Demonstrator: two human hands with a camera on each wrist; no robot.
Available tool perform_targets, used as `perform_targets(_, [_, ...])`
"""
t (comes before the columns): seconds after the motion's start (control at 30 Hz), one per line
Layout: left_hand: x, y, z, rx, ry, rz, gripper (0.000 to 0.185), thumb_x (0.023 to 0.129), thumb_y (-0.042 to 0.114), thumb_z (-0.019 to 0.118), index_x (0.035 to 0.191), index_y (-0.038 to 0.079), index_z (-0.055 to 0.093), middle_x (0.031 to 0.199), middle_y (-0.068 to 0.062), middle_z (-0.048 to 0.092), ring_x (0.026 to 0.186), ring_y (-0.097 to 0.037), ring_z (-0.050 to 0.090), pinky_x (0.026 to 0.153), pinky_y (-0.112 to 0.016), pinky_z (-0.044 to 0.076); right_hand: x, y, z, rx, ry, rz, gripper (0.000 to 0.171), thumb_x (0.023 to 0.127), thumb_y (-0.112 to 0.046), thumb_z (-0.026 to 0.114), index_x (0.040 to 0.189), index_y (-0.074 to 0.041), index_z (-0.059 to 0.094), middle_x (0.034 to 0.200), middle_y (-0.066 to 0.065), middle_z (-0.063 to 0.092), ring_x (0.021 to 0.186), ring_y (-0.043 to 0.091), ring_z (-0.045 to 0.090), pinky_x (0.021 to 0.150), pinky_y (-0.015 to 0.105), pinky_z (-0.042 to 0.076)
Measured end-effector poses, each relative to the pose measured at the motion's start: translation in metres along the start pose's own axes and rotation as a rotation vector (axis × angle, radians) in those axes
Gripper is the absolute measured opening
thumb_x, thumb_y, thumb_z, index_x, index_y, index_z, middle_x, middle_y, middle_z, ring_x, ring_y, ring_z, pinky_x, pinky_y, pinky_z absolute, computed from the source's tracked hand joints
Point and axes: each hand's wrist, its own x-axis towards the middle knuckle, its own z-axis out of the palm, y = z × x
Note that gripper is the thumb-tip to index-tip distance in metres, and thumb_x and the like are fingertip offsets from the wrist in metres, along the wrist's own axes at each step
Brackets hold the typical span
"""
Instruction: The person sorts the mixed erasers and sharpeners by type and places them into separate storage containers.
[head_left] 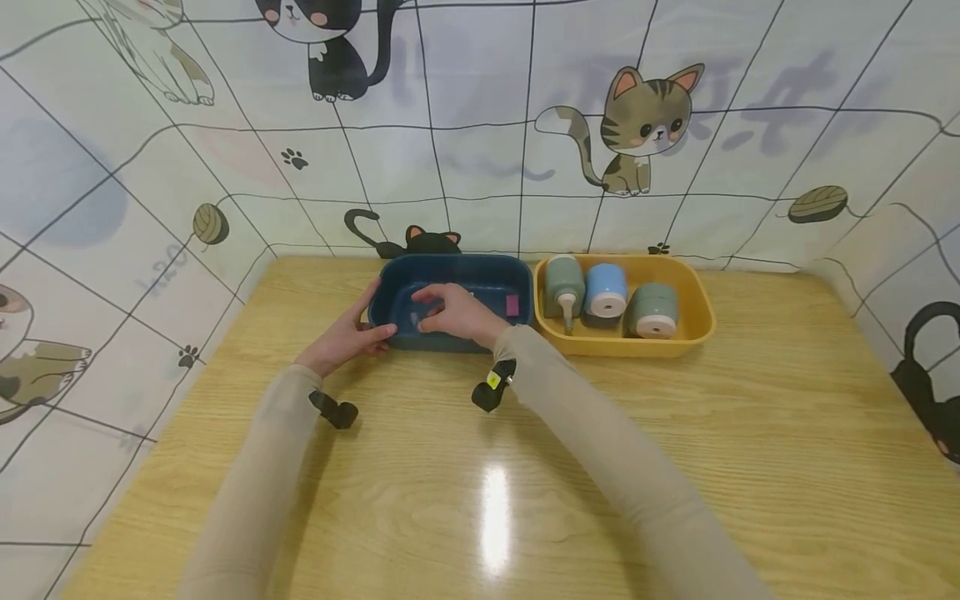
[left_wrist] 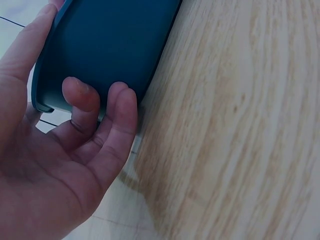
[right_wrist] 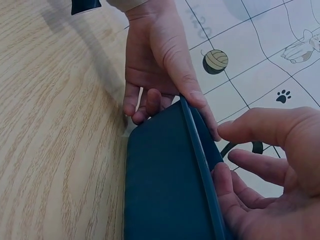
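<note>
A pale wood-grain table (head_left: 675, 467) is shining with a glossy varnished finish, reflecting a bright patch of light. On it, a dark blue tray (head_left: 480, 271) is looking like smooth, matt plastic, and a yellow tray (head_left: 693, 300) beside it is showing the same smooth plastic with a slight sheen. Three rollers (head_left: 606, 292) inside are appearing glossy and hard. The printed backdrop (head_left: 480, 125) is hanging like soft, matt cloth. The sleeves (head_left: 600, 433) are looking thin, knitted and matt.
</note>
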Motion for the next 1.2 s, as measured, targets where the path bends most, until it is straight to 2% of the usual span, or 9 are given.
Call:
perform_targets(0.13, [0.000,-0.001,0.000,-0.002,0.001,0.008,0.091,0.094,0.025,0.065,0.153,0.046,-0.002,0.107,-0.025,0.061,0.085,-0.030,0.066,0.080,-0.035,0.054,0.000,0.001,-0.002,-0.004,-0.004,0.002,0.044,0.088,-0.007,0.069,0.131,-0.004,0.058,0.132,0.013,0.053,0.108,0.023,0.057,0.087,0.033,0.048])
perform_targets(0.37, [0.001,-0.001,0.000,-0.005,-0.004,0.016,0.090,0.095,0.025,0.064,0.152,0.047,-0.001,0.117,-0.025,0.056,0.087,-0.030,0.066,0.080,-0.036,0.054,-0.003,0.004,-0.005,0.006,-0.013,-0.002,0.036,0.088,-0.007,0.069,0.123,-0.003,0.063,0.125,0.013,0.056,0.102,0.022,0.058,0.084,0.032,0.048])
perform_targets(0.6, [0.001,-0.001,0.000,-0.016,-0.004,0.015,0.089,0.095,0.024,0.064,0.152,0.047,-0.001,0.107,-0.024,0.060,0.086,-0.030,0.066,0.080,-0.036,0.054,-0.006,0.005,-0.009,0.000,-0.023,0.004,0.033,0.088,-0.008,0.069,0.120,-0.003,0.064,0.121,0.012,0.057,0.098,0.021,0.059,0.076,0.029,0.050])
perform_targets(0.73, [-0.001,0.001,0.001,-0.002,0.003,0.013,0.090,0.095,0.024,0.064,0.153,0.046,-0.001,0.109,-0.024,0.060,0.086,-0.030,0.066,0.080,-0.036,0.054,-0.009,0.003,-0.013,0.011,-0.036,0.015,0.033,0.089,-0.008,0.068,0.121,-0.002,0.063,0.122,0.014,0.057,0.097,0.021,0.060,0.071,0.031,0.051])
perform_targets(0.97, [-0.002,0.002,0.003,0.027,0.014,0.003,0.088,0.096,0.025,0.062,0.153,0.045,-0.002,0.114,-0.027,0.057,0.087,-0.029,0.065,0.081,-0.035,0.053,-0.017,0.000,-0.020,-0.023,-0.054,0.003,0.034,0.088,-0.007,0.067,0.121,0.000,0.062,0.125,0.016,0.056,0.101,0.024,0.059,0.077,0.032,0.051])
perform_targets(1.2, [-0.002,0.004,0.004,0.015,0.008,-0.005,0.089,0.097,0.021,0.061,0.153,0.042,-0.004,0.117,-0.028,0.055,0.089,-0.033,0.064,0.084,-0.040,0.052,-0.026,0.004,-0.024,-0.101,-0.063,-0.009,0.036,0.087,-0.007,0.069,0.122,0.001,0.062,0.124,0.016,0.058,0.100,0.023,0.060,0.083,0.031,0.049])
